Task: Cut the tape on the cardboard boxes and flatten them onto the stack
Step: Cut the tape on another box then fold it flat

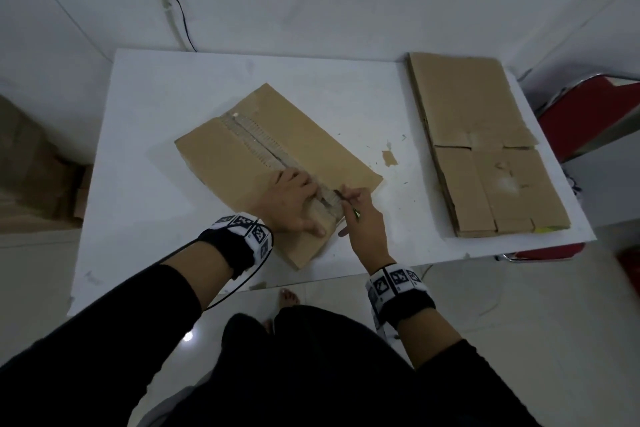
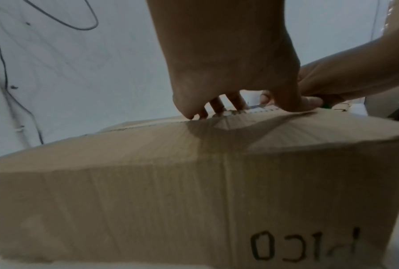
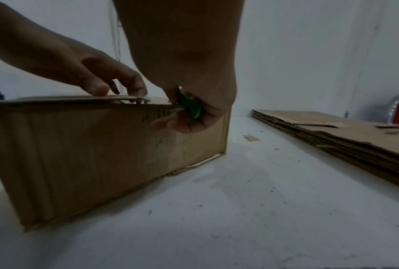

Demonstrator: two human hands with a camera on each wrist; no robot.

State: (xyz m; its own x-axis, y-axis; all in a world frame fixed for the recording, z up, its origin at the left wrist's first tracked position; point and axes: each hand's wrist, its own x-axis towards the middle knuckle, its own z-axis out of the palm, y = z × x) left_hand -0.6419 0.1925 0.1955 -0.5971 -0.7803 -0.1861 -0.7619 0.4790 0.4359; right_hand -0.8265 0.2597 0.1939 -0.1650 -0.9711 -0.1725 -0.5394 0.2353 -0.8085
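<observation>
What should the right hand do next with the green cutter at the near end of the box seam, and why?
Probably draw the green cutter the last bit toward the person, through the near end of the taped seam. The right hand grips it with the blade at the seam, and the left hand presses the cardboard box flap beside it.

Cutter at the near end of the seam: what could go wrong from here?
1. The left hand presses the box right beside the seam, fingers close to the cutter in the right hand; a slip could nick them.
2. The flap dents under the left hand, so the blade may snag or tear cardboard rather than tape.
3. The blade points toward the person; a sudden release could carry it off the box edge.
</observation>
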